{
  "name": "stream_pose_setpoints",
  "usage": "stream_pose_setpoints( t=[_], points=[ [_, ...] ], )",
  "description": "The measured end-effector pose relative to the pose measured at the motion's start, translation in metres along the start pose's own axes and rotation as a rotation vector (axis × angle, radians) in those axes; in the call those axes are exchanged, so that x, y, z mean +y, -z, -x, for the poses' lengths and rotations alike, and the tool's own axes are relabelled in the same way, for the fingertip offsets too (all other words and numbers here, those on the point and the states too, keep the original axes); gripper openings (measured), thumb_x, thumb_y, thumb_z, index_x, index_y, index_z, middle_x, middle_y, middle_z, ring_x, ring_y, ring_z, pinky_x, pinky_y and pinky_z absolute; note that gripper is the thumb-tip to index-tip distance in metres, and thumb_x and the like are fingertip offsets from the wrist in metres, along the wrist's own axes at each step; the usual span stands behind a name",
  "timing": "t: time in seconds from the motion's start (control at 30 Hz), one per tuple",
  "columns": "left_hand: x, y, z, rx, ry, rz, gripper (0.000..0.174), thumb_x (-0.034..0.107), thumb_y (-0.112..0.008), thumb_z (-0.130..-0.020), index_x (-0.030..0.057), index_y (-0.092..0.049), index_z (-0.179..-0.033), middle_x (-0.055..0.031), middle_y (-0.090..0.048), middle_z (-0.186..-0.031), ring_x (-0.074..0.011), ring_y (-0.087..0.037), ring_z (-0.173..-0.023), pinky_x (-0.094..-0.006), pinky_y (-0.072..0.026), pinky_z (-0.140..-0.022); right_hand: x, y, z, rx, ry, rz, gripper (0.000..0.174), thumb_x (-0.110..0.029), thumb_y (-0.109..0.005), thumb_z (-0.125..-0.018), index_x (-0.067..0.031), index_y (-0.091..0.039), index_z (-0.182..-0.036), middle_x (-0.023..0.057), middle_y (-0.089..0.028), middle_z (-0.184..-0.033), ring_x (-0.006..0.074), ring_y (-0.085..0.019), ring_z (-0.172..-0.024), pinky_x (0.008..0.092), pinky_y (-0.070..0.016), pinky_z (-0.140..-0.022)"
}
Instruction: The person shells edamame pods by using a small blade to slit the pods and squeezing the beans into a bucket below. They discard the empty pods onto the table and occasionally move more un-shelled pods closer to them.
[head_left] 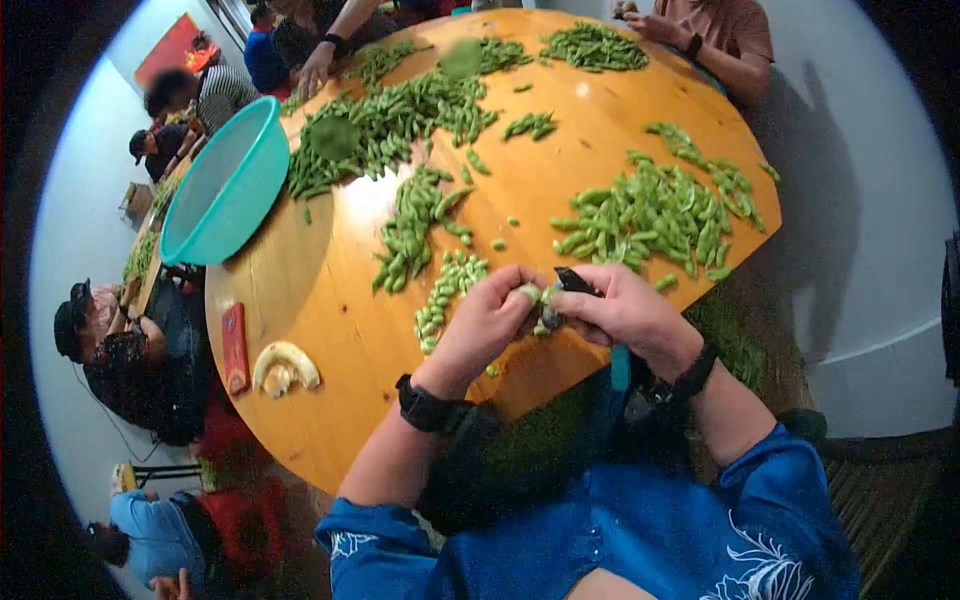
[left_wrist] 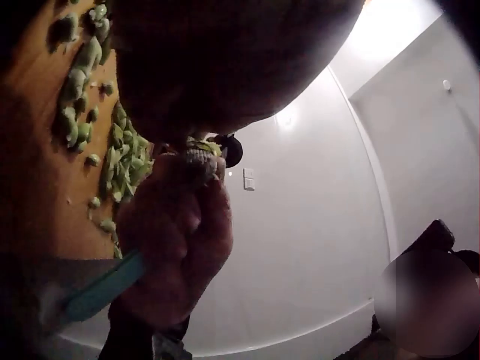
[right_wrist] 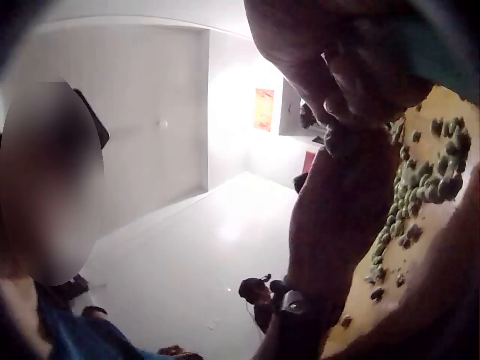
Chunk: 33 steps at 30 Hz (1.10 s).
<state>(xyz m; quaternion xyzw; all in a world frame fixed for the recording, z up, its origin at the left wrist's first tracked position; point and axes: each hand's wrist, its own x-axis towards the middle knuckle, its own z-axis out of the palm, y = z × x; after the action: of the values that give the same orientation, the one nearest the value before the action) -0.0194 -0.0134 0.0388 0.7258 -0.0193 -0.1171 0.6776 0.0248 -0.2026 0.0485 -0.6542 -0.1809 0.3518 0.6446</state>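
Both hands meet over the near edge of the bench (head_left: pixel 330 300), just above the wood.
- Left hand (head_left: pixel 487 322): grip curled, fingertips pinching a green pod (head_left: pixel 531 293). Black watch on that wrist.
- Right hand (head_left: pixel 625 312): grip wrapped round a small tool (head_left: pixel 576 282). Its dark tip sits against the pod and its teal handle (head_left: pixel 620 368) sticks out below the palm. Can't tell whether the tip is a blade or scissors.
- The pod is held in the air between the two hands, not on the bench. In the left wrist view it shows as a pale green end at the fingertips.

Around them:
- A small heap of pods (head_left: pixel 450 290) sits just beyond the left hand, and a longer heap (head_left: pixel 412 225) lies behind that.
- A big pile (head_left: pixel 650 210) lies toward the right edge.
- A wide spread of pods (head_left: pixel 390 120) lies toward the far edge.
- A teal basin (head_left: pixel 225 180) overhangs the left edge, tilted.
- A red packet (head_left: pixel 235 345) and a pale curved object (head_left: pixel 285 365) lie near the near-left edge, just beside each other.
- Other people sit along the far and left edges.
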Motion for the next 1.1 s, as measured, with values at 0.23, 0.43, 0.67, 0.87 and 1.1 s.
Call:
stream_pose_setpoints(
  t=[0.23,0.43,0.67,0.87,1.1],
  points=[
    [-0.018,-0.012,-0.005,0.113,-0.165,-0.048,0.021,0.007,-0.041,-0.091,0.0017,-0.047,-0.111,-0.0066,-0.056,-0.086,-0.0127,-0.052,-0.073,-0.0263,-0.0423,-0.064,0.003,-0.013,0.001,0.37,0.37,0.669,0.02,-0.016,-0.065,-0.08,0.0007,-0.054,-0.08,0.0167,-0.052,-0.064,0.0282,-0.054,-0.057,0.0377,-0.041,-0.054],
    [-0.024,-0.017,-0.005,0.089,-0.233,-0.17,0.026,0.003,-0.039,-0.09,-0.0016,-0.045,-0.115,-0.0156,-0.058,-0.096,-0.0248,-0.059,-0.089,-0.0343,-0.0464,-0.08,0.011,-0.02,0.002,0.426,0.405,0.745,0.016,-0.013,-0.065,-0.08,-0.0005,-0.054,-0.081,0.0179,-0.055,-0.066,0.0362,-0.057,-0.062,0.0415,-0.0425,-0.055],
    [-0.026,-0.03,-0.005,0.252,-0.416,-0.343,0.025,0.0,-0.043,-0.086,-0.0023,-0.051,-0.109,-0.0246,-0.061,-0.086,-0.0369,-0.061,-0.083,-0.0409,-0.048,-0.074,0.02,-0.027,-0.001,0.547,0.442,0.946,0.013,-0.014,-0.062,-0.079,-0.0036,-0.055,-0.081,0.0184,-0.058,-0.069,0.0373,-0.059,-0.066,0.0467,-0.0454,-0.058],
    [-0.014,-0.029,-0.003,0.365,-0.253,-0.483,0.018,0.005,-0.052,-0.083,-0.0004,-0.058,-0.099,-0.0216,-0.062,-0.082,-0.0378,-0.06,-0.074,-0.0402,-0.0482,-0.067,0.02,-0.018,-0.005,0.558,0.424,0.995,0.013,-0.016,-0.061,-0.08,-0.0041,-0.055,-0.082,0.02,-0.058,-0.07,0.0387,-0.059,-0.068,0.0482,-0.0462,-0.06],
    [-0.007,0.017,0.0,0.404,-0.494,-1.178,0.017,0.004,-0.059,-0.071,0.0078,-0.066,-0.086,-0.0084,-0.061,-0.095,-0.0276,-0.055,-0.091,-0.0378,-0.0447,-0.077,0.009,0.045,-0.011,0.624,0.503,0.937,0.023,-0.016,-0.056,-0.086,0.0037,-0.055,-0.099,0.0215,-0.056,-0.074,0.0369,-0.056,-0.068,0.0392,-0.0443,-0.062]
  ],
)
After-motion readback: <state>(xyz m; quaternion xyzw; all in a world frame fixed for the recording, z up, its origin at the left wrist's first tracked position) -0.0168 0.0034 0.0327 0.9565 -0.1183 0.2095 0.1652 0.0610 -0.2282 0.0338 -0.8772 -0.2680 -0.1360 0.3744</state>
